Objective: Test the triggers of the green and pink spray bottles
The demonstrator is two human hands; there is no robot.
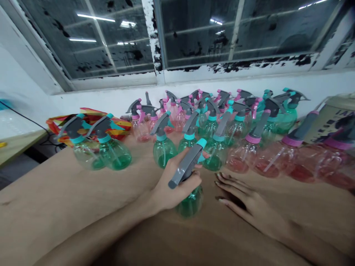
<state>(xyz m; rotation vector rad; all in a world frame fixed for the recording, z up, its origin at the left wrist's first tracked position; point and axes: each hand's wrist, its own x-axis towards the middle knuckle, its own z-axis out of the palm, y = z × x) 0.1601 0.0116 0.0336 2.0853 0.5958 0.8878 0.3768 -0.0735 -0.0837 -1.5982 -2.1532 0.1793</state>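
Observation:
A green spray bottle [191, 203] with a grey trigger head and turquoise nozzle is in the grasp of my left hand [177, 177]. The fingers wrap round its neck below the head, hiding the collar. My right hand [249, 201] lies on the table with its fingers stretched out, just right of that bottle and apart from it. Beyond my hands stand more green spray bottles, among them one [164, 149] behind my left wrist and one [215, 153] nearer my right fingertips. Pink spray bottles [241, 159] continue the row to the right.
Several pink and green bottles crowd the back of the wooden table [69, 199] against the white wall. Two green bottles [115, 151] stand apart at left before a red and yellow bag [122, 125]. A printed beige container [332, 114] is at far right. Windows [241, 29] rise behind.

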